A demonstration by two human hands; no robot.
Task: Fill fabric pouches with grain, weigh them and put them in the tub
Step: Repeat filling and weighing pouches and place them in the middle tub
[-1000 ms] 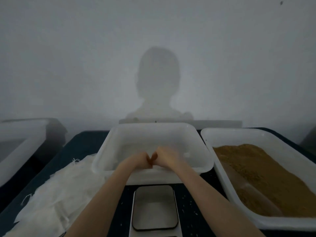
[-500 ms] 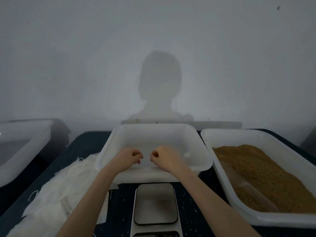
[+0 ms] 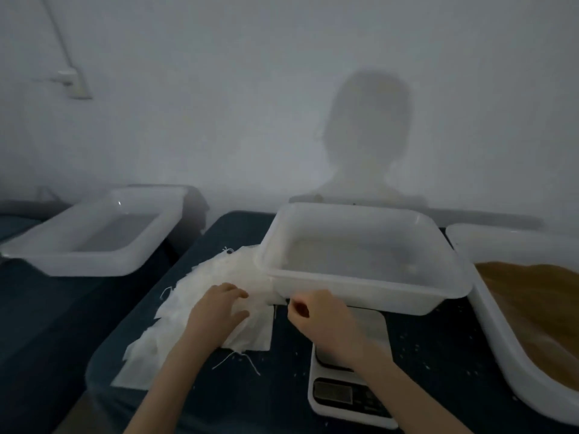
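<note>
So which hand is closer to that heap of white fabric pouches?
Left. The left hand rests right on the heap of white fabric pouches, fingers spread. The right hand hangs beside the heap, above the white digital scale, fingers curled.

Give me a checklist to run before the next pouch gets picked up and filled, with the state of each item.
1. Empty pouches within reach: ok, the left hand rests on the pile of fabric pouches.
2. Right hand free: cannot tell, its fingers are curled and may pinch something small.
3. Scale platform bare: ok where visible, though the right hand covers part.
4. Scale display readable: cannot tell, too dark.
5. Grain available: ok, brown grain fills the right tub.
6. Receiving tub within reach: ok, just behind the scale.
</note>
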